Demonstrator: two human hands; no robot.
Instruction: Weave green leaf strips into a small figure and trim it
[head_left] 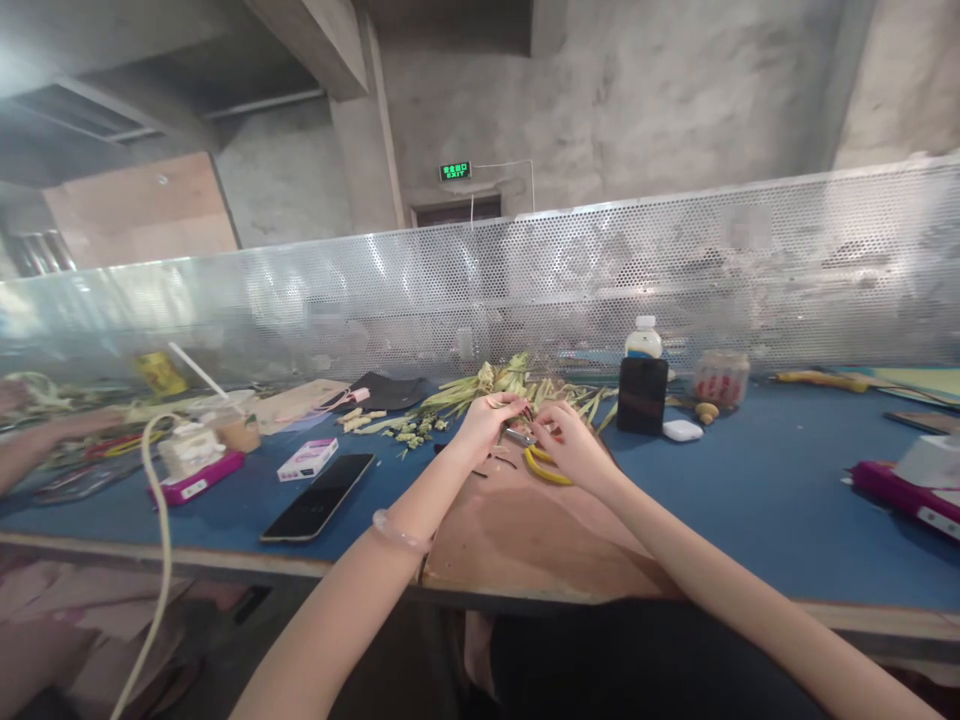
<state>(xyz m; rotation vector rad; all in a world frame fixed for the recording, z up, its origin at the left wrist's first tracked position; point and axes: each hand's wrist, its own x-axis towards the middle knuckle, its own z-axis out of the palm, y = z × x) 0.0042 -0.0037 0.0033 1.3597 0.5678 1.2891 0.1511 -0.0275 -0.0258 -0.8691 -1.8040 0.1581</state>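
Observation:
My left hand [489, 428] and my right hand [571, 440] are close together over a brown board [540, 540] at the table's front. Both have their fingers pinched. A small dark thing shows at the left fingertips, too small to name, and whatever the right fingers hold is hidden. Just below the right hand lies a tool with yellow handles [547, 468], its metal head partly covered by the hands. Short dark thin pieces [504, 460] are scattered on the board. Behind my hands spreads a heap of pale green stems and leaves [480, 385].
A phone [319, 500] and a small white box [307, 459] lie left. To the right stand a black upright object [642, 396], a bottle [643, 340] and a white case [682, 430]. A perforated metal screen [420, 290] backs the table. Another person's arm [52, 445] reaches in at far left.

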